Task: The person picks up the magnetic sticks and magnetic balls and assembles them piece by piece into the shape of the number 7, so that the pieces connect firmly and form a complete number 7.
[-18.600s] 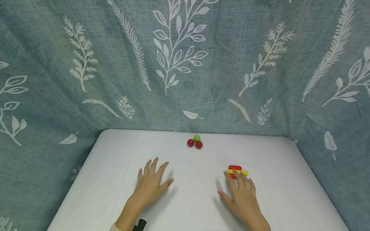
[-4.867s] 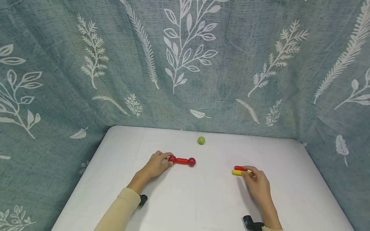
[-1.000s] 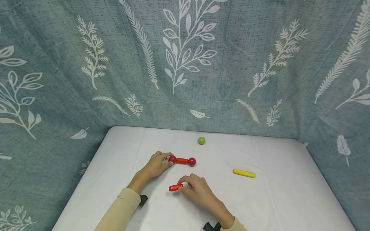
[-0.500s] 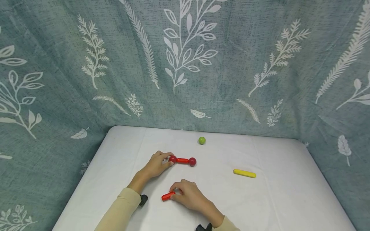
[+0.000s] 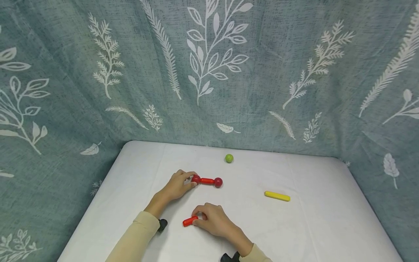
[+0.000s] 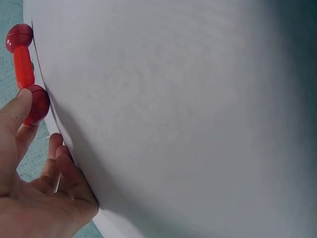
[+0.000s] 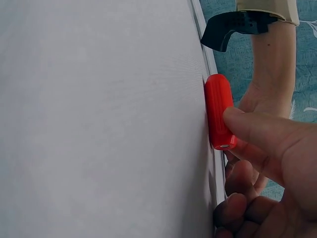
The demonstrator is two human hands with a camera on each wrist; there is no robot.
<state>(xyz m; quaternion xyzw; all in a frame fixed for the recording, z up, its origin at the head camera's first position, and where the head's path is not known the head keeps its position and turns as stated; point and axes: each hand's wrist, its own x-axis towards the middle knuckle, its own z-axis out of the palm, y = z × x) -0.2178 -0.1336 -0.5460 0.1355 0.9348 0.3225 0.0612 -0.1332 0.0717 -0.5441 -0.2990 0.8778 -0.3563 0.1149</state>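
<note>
My left hand [image 5: 176, 185] pinches a dark red ball [image 6: 38, 105] between thumb and finger. A short red rod [image 5: 207, 181] joins that ball to a second dark red ball [image 5: 218, 182], in one line. Nearer me, my right hand [image 5: 212, 219] pinches another red rod [image 7: 219, 111] by one end. This rod points left, low over or on the table; I cannot tell which. A small metallic spot shows on its end in the right wrist view. The two red rods are apart.
A green ball [image 5: 229, 158] lies near the far edge of the white table [image 5: 327, 218]. To the right lies a longer yellow rod [image 5: 277, 196]. A patterned green cloth [image 5: 255, 91] hangs behind the table.
Earlier, both hands were open and the balls clustered. The left ball-rod-ball piece was joined by 4.9 seconds ago. Since then, my right hand has brought the second red rod leftward and nearer me.
</note>
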